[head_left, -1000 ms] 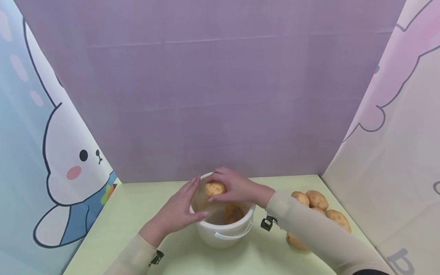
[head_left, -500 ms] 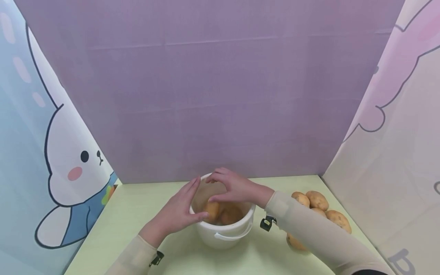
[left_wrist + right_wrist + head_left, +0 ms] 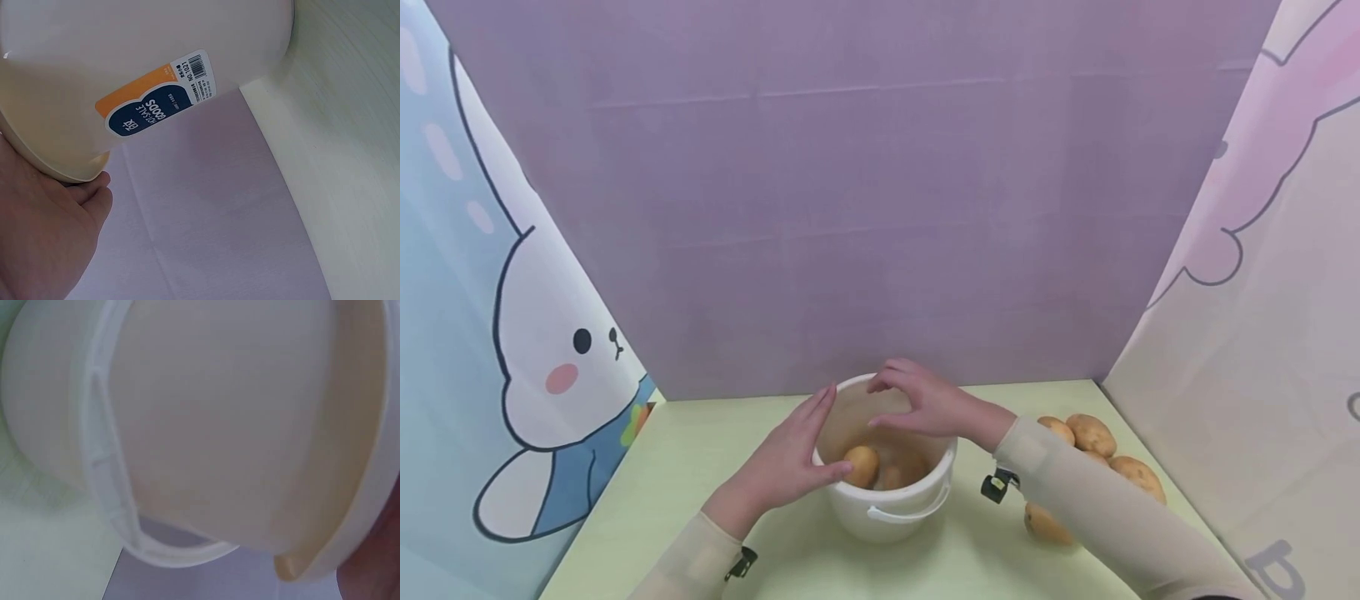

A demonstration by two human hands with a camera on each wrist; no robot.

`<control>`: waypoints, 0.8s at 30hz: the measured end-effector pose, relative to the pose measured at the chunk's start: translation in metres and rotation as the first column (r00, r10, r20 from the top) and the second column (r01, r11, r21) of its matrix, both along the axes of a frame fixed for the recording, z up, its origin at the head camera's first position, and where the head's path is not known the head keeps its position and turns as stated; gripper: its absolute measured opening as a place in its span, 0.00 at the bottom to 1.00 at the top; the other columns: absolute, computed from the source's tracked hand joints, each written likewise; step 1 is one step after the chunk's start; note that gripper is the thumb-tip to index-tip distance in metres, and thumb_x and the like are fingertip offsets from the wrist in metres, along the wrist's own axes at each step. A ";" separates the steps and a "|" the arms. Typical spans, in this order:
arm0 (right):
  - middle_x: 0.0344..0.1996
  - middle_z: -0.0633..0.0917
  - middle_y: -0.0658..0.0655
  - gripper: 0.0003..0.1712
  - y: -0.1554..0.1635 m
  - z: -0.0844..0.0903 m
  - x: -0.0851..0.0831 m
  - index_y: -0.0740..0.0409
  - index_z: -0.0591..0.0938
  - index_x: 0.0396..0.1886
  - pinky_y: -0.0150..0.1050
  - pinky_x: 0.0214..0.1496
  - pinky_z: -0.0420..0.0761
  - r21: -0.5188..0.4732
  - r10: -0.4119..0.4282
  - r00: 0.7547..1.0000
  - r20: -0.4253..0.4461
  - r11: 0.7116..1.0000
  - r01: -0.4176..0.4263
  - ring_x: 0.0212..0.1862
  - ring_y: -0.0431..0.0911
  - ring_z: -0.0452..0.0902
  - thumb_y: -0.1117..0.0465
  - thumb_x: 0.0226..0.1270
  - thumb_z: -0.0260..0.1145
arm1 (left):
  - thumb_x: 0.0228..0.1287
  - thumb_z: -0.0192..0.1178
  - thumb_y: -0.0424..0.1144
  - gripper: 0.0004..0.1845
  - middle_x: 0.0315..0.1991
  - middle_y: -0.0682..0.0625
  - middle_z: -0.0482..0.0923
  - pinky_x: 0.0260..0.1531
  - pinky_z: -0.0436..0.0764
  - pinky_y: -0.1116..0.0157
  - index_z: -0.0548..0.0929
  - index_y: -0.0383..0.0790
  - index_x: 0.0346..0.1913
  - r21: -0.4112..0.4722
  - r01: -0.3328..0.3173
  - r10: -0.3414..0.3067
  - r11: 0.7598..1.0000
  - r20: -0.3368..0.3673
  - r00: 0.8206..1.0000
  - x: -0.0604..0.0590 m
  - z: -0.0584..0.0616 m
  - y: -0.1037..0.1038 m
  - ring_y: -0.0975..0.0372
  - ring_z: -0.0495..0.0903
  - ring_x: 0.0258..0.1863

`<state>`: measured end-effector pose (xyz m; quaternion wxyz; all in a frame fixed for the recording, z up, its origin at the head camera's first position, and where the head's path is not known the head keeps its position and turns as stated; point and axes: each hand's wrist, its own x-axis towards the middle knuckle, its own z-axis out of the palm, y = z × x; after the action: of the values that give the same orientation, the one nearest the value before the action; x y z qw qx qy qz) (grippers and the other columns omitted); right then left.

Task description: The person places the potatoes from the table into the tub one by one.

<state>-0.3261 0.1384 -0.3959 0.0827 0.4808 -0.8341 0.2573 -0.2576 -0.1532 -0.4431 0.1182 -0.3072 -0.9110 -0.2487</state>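
White plastic bucket [image 3: 887,508] upright on counter [image 3: 662,500], handle down in front; two brown potatoes [image 3: 861,465] lying inside.

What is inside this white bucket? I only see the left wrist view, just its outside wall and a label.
Observer: Potatoes lie at the bottom of the white bucket.
Operator: Is the right hand holding one?
Observer: No, the right hand hovers over the rim with nothing in it.
Operator: Any potatoes outside?
Observer: Yes, a pile of potatoes lies on the table to the bucket's right.
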 end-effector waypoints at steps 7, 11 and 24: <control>0.54 0.86 0.55 0.24 0.016 0.002 0.007 0.56 0.87 0.59 0.48 0.68 0.83 -0.070 -0.017 0.999 -0.035 0.997 0.015 0.60 0.46 0.80 0.50 0.71 0.82 | 0.69 0.65 0.74 0.63 0.87 0.34 0.58 0.77 0.70 0.36 0.56 0.30 0.88 0.011 -0.001 0.001 1.000 -0.001 1.000 0.000 0.000 -0.001 0.40 0.61 0.84; 0.53 0.85 0.53 0.20 0.033 0.006 0.018 0.53 0.86 0.58 0.55 0.64 0.85 -0.138 -0.040 0.999 -0.010 0.990 0.038 0.59 0.49 0.81 0.54 0.72 0.81 | 0.69 0.65 0.74 0.63 0.87 0.35 0.57 0.77 0.70 0.36 0.56 0.31 0.88 0.021 -0.001 0.001 1.000 0.016 1.000 0.000 0.000 -0.001 0.40 0.60 0.85; 0.54 0.84 0.42 0.17 0.110 -0.009 0.046 0.47 0.86 0.58 0.48 0.56 0.85 -0.185 -0.173 0.985 -0.009 0.968 0.168 0.58 0.45 0.79 0.58 0.74 0.79 | 0.68 0.65 0.76 0.65 0.87 0.35 0.56 0.77 0.69 0.36 0.56 0.29 0.88 0.023 0.004 -0.004 1.000 0.006 1.000 -0.002 -0.001 0.000 0.38 0.60 0.84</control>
<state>-0.2803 0.2489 -0.4047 0.1589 0.4007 -0.8440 0.3192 -0.2595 -0.1529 -0.4441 0.1182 -0.3070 -0.9078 -0.2603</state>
